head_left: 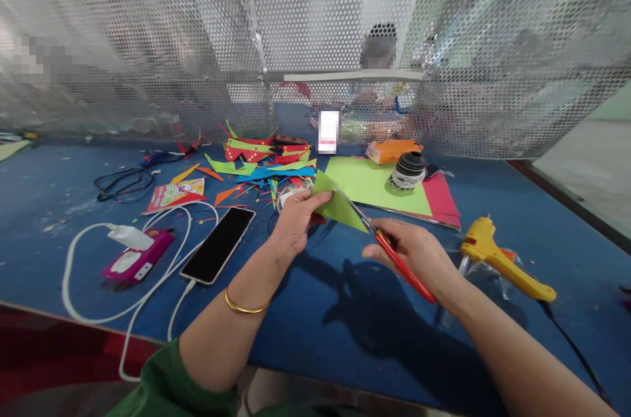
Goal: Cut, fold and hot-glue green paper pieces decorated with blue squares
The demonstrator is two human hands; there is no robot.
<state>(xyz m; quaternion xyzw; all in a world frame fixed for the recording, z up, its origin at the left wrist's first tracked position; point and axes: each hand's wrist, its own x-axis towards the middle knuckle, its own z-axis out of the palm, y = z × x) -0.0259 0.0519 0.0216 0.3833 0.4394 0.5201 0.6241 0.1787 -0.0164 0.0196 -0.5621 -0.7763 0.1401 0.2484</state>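
Observation:
Near the middle of the view, my left hand (pixel 296 220) pinches a piece of light green paper (pixel 340 208) between thumb and fingers, above the blue table (pixel 305 331). My right hand (pixel 411 249) is closed around the red and yellow handles of a pair of scissors (pixel 401 266). The scissor blades point up and left and lie against the green paper, at its right part. Whether the blades are fully closed is hard to tell. Part of the lower finger loops is hidden by my right hand.
Behind are green sheets (pixel 379 183) over red ones, a dark spool (pixel 408 170) and an orange packet (pixel 392 150). A yellow glue gun (pixel 503 259) stands right. Left are a phone (pixel 219 246), a purple power adapter (pixel 140 259), cables and paper scraps (pixel 276 172). Metal mesh (pixel 315 22) rises behind.

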